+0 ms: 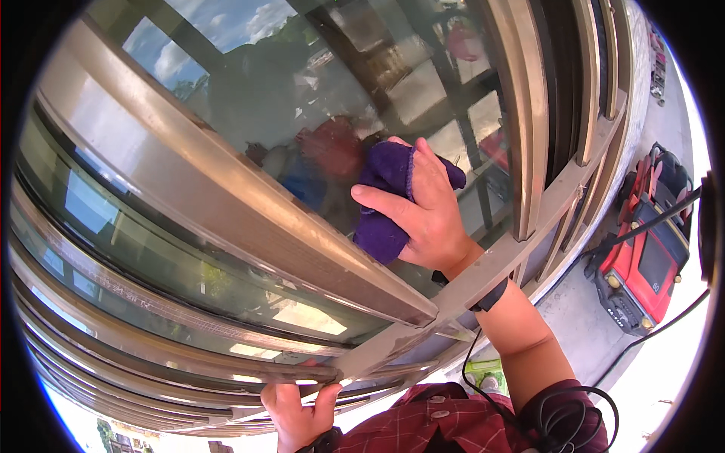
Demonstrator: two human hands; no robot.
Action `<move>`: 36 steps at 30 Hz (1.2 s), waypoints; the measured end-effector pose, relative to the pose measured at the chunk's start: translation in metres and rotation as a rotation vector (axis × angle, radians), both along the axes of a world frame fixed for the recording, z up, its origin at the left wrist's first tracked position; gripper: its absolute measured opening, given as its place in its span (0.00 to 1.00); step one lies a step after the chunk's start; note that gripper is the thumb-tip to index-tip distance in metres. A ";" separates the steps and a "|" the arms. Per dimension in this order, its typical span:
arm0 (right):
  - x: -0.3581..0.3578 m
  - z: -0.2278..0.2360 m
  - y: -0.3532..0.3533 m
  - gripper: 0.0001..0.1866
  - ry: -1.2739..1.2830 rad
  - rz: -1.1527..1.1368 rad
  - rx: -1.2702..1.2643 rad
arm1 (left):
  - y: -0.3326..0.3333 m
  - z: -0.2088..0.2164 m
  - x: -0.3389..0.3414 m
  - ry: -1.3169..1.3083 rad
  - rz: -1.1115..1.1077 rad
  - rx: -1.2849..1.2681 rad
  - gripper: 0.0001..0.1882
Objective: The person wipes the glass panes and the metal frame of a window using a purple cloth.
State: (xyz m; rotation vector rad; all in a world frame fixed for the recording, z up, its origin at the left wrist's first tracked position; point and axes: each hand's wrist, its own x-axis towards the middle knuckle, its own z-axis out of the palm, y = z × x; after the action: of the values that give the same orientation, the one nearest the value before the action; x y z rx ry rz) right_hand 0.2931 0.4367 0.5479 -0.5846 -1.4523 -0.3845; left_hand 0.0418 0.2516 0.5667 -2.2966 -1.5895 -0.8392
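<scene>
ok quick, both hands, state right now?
Left hand: closed on the lower metal rail, fingers partly hidden.
Right hand: holding a purple cloth against the glass pane.

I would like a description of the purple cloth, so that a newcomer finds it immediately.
Start at the large glass pane framed by brownish metal bars. In its lower part, the person's right hand holds a bunched purple cloth against the glass. That deep purple sets it apart from the bars and the greenish glass.

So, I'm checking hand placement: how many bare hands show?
2: the right hand holds a purple cloth against the window glass; the left hand, partly hidden, grips the metal grille.
</scene>
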 end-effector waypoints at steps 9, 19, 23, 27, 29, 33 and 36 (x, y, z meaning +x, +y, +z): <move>-0.003 -0.170 -0.027 0.23 -0.184 -0.123 -0.401 | -0.007 -0.001 0.006 -0.062 0.004 -0.018 0.24; 0.012 -0.274 -0.059 0.30 -0.435 -0.119 -0.709 | -0.013 -0.007 0.002 -0.171 0.053 -0.087 0.24; 0.009 -0.295 -0.078 0.29 -0.415 -0.276 -1.029 | -0.011 -0.003 0.008 -0.119 0.063 -0.043 0.24; 0.009 -0.318 -0.076 0.29 -0.314 -0.267 -1.521 | -0.009 -0.003 0.009 -0.246 0.024 -0.078 0.23; 0.011 -0.330 -0.068 0.26 -0.121 -0.227 -1.607 | -0.006 -0.005 0.005 -0.211 0.006 -0.077 0.23; 0.007 -0.314 -0.048 0.19 0.972 -0.097 -1.634 | -0.010 -0.006 0.001 -0.132 0.008 0.002 0.25; 0.010 -0.296 -0.045 0.19 1.384 0.345 -1.290 | -0.007 -0.007 0.006 -0.152 -0.013 -0.016 0.26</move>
State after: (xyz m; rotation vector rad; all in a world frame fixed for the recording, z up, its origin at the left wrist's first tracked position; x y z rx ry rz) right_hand 0.3034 0.3914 0.2518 -1.2139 -0.2183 1.1655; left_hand 0.0481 0.2445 0.5598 -2.3051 -1.6491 -1.0300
